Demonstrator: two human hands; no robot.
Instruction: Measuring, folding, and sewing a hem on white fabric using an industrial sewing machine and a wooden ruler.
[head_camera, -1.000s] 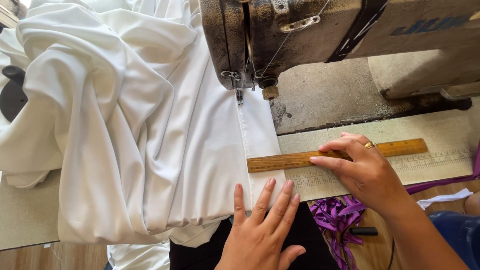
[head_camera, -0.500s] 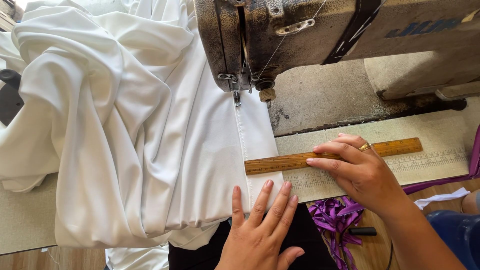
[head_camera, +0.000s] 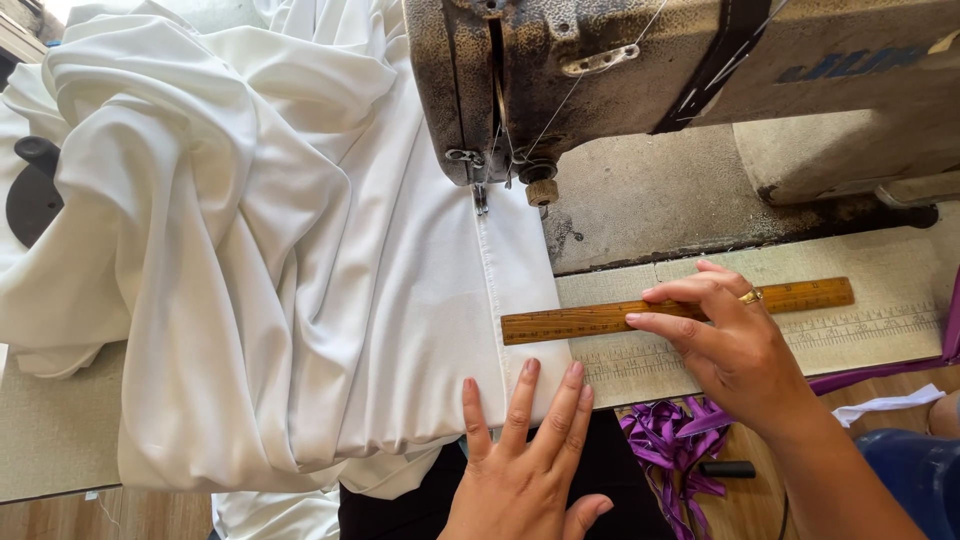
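Observation:
White fabric (head_camera: 300, 260) lies bunched across the sewing table, its stitched edge running under the presser foot (head_camera: 480, 195) of a worn sewing machine (head_camera: 600, 70). My left hand (head_camera: 525, 450) rests flat with fingers spread on the fabric's near edge. My right hand (head_camera: 730, 345), with a ring on it, presses its fingertips on a wooden ruler (head_camera: 600, 320) that lies across the table with its left end at the seam.
A measuring scale (head_camera: 880, 325) is fixed to the table (head_camera: 60, 440) below the ruler. Purple ribbon (head_camera: 670, 440) hangs off the front edge near my lap. A black object (head_camera: 30, 190) sits at the far left beside the fabric.
Both hands and the ruler stay nearly where they were; the fabric has not visibly shifted.

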